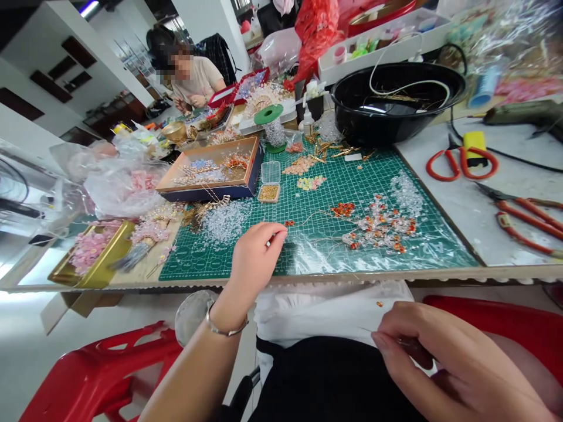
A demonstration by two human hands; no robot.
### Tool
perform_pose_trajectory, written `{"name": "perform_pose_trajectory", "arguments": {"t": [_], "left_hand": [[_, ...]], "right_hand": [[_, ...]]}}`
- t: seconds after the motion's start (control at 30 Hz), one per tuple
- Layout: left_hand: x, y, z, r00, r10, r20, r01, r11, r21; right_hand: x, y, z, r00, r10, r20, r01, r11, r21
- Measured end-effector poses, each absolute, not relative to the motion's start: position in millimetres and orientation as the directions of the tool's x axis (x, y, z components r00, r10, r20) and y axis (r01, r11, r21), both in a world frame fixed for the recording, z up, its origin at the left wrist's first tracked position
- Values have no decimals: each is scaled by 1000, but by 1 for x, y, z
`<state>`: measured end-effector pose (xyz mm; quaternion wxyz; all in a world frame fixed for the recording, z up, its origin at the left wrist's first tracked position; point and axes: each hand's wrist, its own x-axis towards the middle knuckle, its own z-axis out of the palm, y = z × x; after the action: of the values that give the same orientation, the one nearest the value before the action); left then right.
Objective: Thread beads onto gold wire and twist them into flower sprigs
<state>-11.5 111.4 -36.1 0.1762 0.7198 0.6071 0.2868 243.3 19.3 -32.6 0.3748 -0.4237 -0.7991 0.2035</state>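
Note:
My left hand (257, 255), with a bracelet at its wrist, is pinched closed at the front of the green cutting mat (229, 258). Right by its fingertips is a small cluster of orange beads (289, 223); whether the fingers hold it I cannot tell. Lower right, over my lap, my right hand (433, 351) is also pinched; what it grips is too fine to name. A tiny orange bead (379, 303) shows just above its fingertips. On the mat lie beaded sprays of clear and orange beads (382, 225) with thin wire stems, and an orange bead pile (343, 209).
Clear beads (224, 221) lie left on the mat, near a small box of gold beads (269, 193) and a cardboard tray (211, 170). Red-handled pliers (523, 211), cutters (461, 164) and a black basin (396, 111) stand right. Another person (193, 79) sits across.

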Motion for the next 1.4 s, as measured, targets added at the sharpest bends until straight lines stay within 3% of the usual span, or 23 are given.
{"name": "perform_pose_trajectory", "arguments": {"t": [0.07, 0.1, 0.2, 0.3, 0.6, 1.07, 1.4], "left_hand": [[-1, 90, -24, 68, 997, -23, 394, -6, 919], [6, 79, -19, 137, 980, -146, 169, 122, 978], [29, 51, -12, 362, 869, -337, -241, 436, 867], [42, 39, -13, 411, 834, -369, -369, 522, 769], [47, 35, -14, 395, 846, -357, -444, 516, 733], [48, 33, -15, 411, 846, -341, -405, 504, 763], [45, 32, -7, 350, 873, -340, -240, 435, 868]], "right_hand": [[245, 17, -30, -340, 837, 428, 511, 547, -663], [245, 15, -30, -330, 840, 430, 504, 542, -673], [245, 11, -29, -306, 844, 442, 490, 537, -687], [242, 8, -30, -290, 839, 461, 483, 544, -686], [242, 8, -29, -314, 838, 445, 492, 545, -679], [244, 8, -26, -345, 832, 434, 493, 555, -671], [240, 8, -28, -350, 837, 420, 516, 547, -659]]}}
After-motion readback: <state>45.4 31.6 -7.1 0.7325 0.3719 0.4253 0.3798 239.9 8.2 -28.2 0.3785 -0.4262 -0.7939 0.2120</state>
